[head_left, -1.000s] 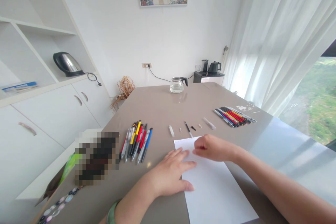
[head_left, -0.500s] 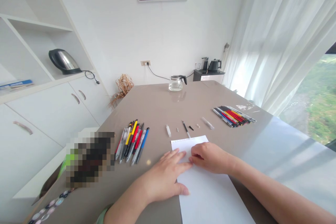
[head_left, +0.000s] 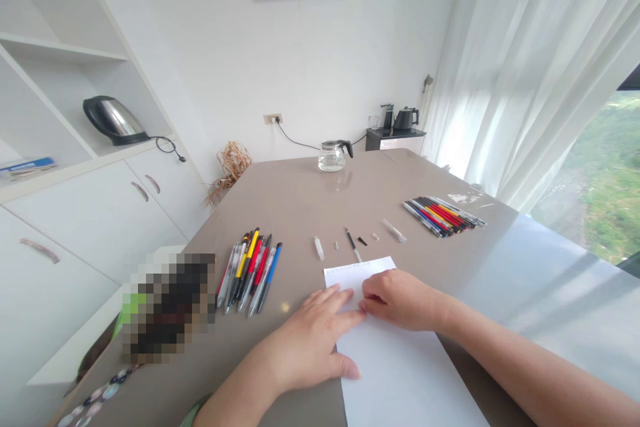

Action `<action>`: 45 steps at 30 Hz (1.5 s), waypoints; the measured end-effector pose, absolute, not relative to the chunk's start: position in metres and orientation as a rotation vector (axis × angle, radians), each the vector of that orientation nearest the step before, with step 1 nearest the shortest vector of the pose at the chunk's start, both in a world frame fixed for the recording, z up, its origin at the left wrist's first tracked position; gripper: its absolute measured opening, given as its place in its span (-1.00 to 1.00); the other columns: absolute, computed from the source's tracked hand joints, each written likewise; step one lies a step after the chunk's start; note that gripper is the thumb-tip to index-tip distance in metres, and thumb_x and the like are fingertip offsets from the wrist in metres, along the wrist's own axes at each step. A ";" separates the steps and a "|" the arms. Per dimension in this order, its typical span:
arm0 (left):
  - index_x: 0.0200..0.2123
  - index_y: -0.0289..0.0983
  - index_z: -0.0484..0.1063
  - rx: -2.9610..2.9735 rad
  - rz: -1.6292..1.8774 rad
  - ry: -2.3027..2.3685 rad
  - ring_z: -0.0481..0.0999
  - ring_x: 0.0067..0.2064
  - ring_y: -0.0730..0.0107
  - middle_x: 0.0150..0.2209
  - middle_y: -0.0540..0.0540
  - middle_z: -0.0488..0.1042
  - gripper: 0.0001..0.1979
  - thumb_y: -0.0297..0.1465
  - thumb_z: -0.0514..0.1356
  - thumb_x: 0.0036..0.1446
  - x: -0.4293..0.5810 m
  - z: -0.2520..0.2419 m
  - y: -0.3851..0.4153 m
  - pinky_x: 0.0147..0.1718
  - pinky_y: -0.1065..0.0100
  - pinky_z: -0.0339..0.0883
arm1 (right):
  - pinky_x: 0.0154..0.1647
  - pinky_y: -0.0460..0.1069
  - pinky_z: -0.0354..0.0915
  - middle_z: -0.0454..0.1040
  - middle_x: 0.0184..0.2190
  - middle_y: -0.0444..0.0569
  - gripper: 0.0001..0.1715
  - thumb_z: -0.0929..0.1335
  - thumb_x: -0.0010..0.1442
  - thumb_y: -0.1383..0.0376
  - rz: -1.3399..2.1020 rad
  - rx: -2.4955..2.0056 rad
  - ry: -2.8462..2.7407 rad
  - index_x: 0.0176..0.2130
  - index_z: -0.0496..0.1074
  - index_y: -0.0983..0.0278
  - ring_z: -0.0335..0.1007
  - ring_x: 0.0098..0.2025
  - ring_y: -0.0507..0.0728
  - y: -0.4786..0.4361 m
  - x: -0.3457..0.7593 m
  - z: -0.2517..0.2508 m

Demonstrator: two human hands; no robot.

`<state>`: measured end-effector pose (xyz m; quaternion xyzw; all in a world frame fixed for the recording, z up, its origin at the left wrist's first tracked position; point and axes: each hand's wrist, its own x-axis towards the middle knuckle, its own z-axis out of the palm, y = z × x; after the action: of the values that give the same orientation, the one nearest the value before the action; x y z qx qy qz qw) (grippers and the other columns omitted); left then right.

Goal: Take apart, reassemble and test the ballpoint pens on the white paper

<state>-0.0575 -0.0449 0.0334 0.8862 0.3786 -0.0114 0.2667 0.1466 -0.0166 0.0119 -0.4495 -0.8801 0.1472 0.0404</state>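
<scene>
A long sheet of white paper (head_left: 395,373) lies on the table in front of me, with a faint row of marks along its far edge. My left hand (head_left: 320,327) rests flat on the paper's left side, fingers spread. On the paper to its right, my right hand (head_left: 393,300) is curled, fingertips bent in; whatever they may hold is hidden. Just past the paper lie pen parts: a pen refill (head_left: 353,243), a white translucent grip (head_left: 319,247), a small spring (head_left: 337,245), a small black piece (head_left: 362,241), a tiny pale piece (head_left: 375,237) and a clear barrel (head_left: 395,231).
Several pens lie in a bunch (head_left: 249,270) at the left, and more in a row (head_left: 443,216) at the right. A glass pot (head_left: 331,156) stands at the far end. Paper scraps (head_left: 465,198) lie near the right edge. A blurred-out object (head_left: 170,307) sits at the left edge.
The view has shifted slightly. Both hands keep their place on the paper, the left spread and the right curled.
</scene>
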 end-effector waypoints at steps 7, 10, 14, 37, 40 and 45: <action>0.06 -0.08 0.13 2.433 -0.008 1.002 -0.07 0.16 0.06 0.16 -0.14 0.01 -0.32 -0.14 0.22 -0.18 -0.056 0.038 -0.048 0.06 0.10 -0.10 | -0.56 -0.13 -0.05 0.32 -0.63 -0.13 -0.68 0.16 0.09 0.24 0.432 -1.352 -2.712 -0.60 0.25 0.32 0.04 -0.60 -0.06 -0.020 0.147 0.012; 0.05 -0.11 0.16 2.459 0.000 0.990 -0.02 0.14 0.07 0.13 -0.16 0.07 -0.34 -0.15 0.22 -0.18 -0.055 0.040 -0.050 0.05 0.12 -0.06 | -0.57 -0.13 -0.06 0.31 -0.63 -0.13 -0.69 0.17 0.08 0.24 0.408 -1.344 -2.732 -0.60 0.23 0.32 0.03 -0.60 -0.07 -0.020 0.147 0.013; 0.04 -0.11 0.17 2.468 0.019 0.973 0.01 0.13 0.08 0.11 -0.15 0.11 -0.35 -0.16 0.23 -0.18 -0.054 0.041 -0.050 0.04 0.14 -0.03 | -0.58 -0.13 -0.08 0.27 -0.65 -0.15 -0.70 0.17 0.06 0.27 0.392 -1.345 -2.741 -0.63 0.19 0.32 -0.02 -0.62 -0.07 -0.021 0.146 0.014; 0.06 -0.12 0.15 2.438 -0.009 1.002 -0.08 0.17 0.15 0.15 -0.12 0.04 -0.36 -0.19 0.22 -0.15 -0.055 0.040 -0.050 0.08 0.15 -0.10 | -0.50 -0.08 0.08 0.43 -0.45 -0.02 -0.65 0.22 0.00 0.04 0.196 -2.108 -1.719 -0.42 0.41 0.22 0.28 -0.41 0.11 0.064 0.228 -0.015; 0.05 -0.12 0.16 2.445 0.012 0.991 -0.07 0.17 0.15 0.15 -0.12 0.05 -0.36 -0.19 0.22 -0.15 -0.056 0.039 -0.050 0.08 0.15 -0.10 | -0.53 -0.09 0.06 0.43 -0.44 -0.02 -0.62 0.21 -0.01 0.01 0.176 -2.170 -1.737 -0.45 0.41 0.22 0.29 -0.40 0.11 0.062 0.223 -0.013; 0.04 -0.12 0.18 2.425 0.059 0.986 -0.06 0.17 0.12 0.15 -0.12 0.06 -0.38 -0.21 0.23 -0.16 -0.057 0.038 -0.050 0.07 0.13 -0.10 | -0.56 -0.09 0.05 0.43 -0.44 -0.01 -0.65 0.22 -0.02 0.05 0.197 -2.191 -1.734 -0.47 0.41 0.24 0.30 -0.40 0.11 0.058 0.222 -0.009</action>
<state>-0.0567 -0.0496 0.0377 0.8946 0.3638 0.0216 0.2586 0.2223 0.0579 -0.0088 -0.7708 -0.6102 0.0694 0.1693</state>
